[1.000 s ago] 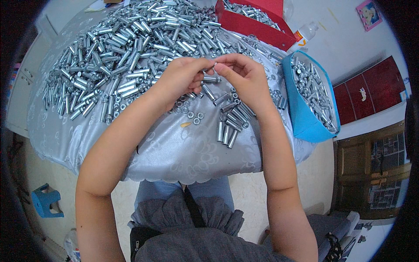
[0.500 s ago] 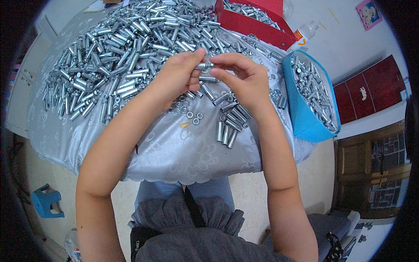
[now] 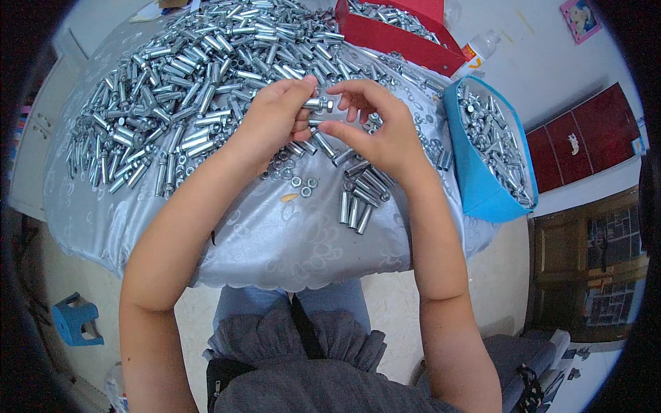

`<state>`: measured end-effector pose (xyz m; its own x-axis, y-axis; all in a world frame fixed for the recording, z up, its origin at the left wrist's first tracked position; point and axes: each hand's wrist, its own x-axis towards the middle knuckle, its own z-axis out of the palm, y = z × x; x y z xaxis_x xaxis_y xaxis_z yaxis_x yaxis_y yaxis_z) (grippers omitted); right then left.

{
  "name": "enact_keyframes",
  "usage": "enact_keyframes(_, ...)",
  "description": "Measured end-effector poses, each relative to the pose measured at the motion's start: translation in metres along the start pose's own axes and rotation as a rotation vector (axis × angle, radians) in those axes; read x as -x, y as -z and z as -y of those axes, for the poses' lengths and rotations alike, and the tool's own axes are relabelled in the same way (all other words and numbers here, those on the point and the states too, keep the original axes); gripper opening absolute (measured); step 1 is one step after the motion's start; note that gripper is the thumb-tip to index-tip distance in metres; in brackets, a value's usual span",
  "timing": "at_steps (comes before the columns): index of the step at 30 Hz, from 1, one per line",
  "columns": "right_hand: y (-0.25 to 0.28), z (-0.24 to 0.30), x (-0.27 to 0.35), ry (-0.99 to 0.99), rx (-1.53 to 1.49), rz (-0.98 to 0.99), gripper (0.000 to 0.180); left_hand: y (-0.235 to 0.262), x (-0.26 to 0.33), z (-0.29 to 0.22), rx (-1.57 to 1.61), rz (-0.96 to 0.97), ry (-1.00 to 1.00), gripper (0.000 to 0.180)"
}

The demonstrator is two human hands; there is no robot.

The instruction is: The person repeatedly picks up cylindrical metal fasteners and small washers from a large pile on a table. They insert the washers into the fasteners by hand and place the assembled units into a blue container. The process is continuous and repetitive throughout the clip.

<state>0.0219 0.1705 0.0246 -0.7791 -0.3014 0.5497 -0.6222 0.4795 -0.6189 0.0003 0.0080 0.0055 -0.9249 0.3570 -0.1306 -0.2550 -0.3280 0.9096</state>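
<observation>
Between thumb and curled fingers, my left hand point(image 3: 281, 113) grips a silvery expansion bolt point(image 3: 318, 104), its nut end pointing right. Just to the right, my right hand point(image 3: 375, 124) has its thumb and fingers spread apart, with nothing between them and a small gap to the bolt. A large pile of similar metal bolts point(image 3: 206, 76) lies behind and left of my hands. Below my right hand is a small group of metal sleeves point(image 3: 361, 196). A few loose hex nuts point(image 3: 304, 186) rest on the cloth near my left wrist.
A silvery patterned tablecloth point(image 3: 303, 241) covers the round table. On the right stands a blue fabric bin point(image 3: 492, 196) filled with bolts. Farther back are a red box point(image 3: 406, 51) of metal parts and a plastic bottle point(image 3: 482, 47). A blue stool point(image 3: 77, 320) is on the floor at left.
My right thumb and fingers have opened and come away from the bolt's nut end. My left hand keeps holding the bolt, nearly in the same place.
</observation>
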Motion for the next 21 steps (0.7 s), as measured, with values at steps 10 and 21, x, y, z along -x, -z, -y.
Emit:
enact_keyframes(10,0.01,-0.012,0.004,-0.108,0.238,0.14,0.024,-0.002,0.001,0.0,-0.037,-0.013,0.03,0.028)
enact_keyframes(21,0.005,-0.006,0.002,0.009,0.129,0.092,0.027,0.003,-0.003,0.004,-0.015,0.014,0.025,0.027)
